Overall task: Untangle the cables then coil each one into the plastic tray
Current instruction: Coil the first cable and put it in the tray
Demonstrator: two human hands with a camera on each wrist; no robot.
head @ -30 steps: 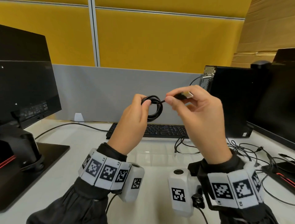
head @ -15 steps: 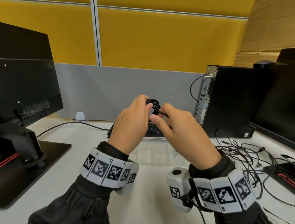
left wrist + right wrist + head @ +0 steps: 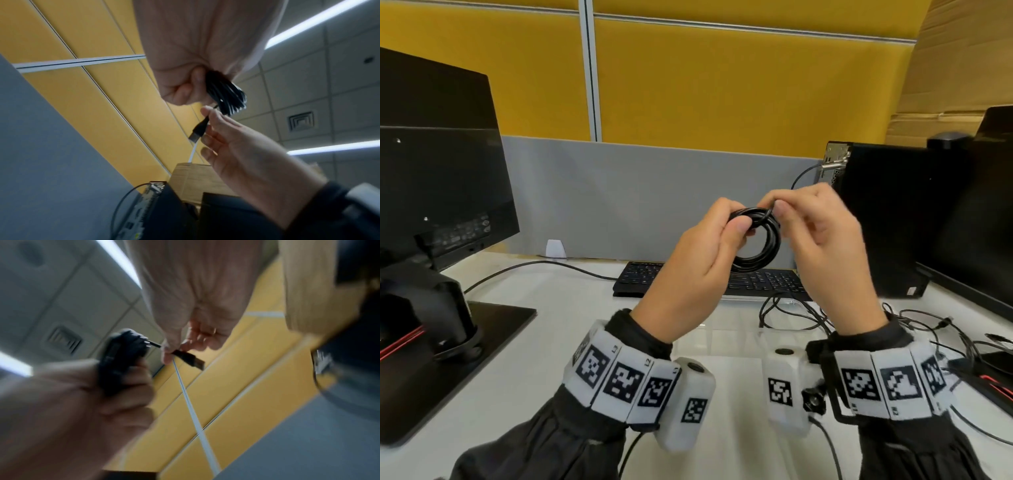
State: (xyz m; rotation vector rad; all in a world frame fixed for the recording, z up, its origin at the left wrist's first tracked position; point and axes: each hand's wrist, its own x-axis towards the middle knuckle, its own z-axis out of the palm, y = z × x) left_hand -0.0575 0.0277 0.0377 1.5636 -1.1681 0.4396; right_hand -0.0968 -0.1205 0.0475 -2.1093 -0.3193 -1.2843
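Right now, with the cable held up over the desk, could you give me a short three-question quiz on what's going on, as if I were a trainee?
1. True or false: the coiled black cable is already lying in the plastic tray.
2. Which hand pinches the cable just behind its USB plug? A) left hand B) right hand
3. Fill in: more loose cables lie on the desk to the ____ of the tray.

Key:
1. False; both hands hold it up in the air above the keyboard.
2. B; the left hand grips the coil itself.
3. Right.
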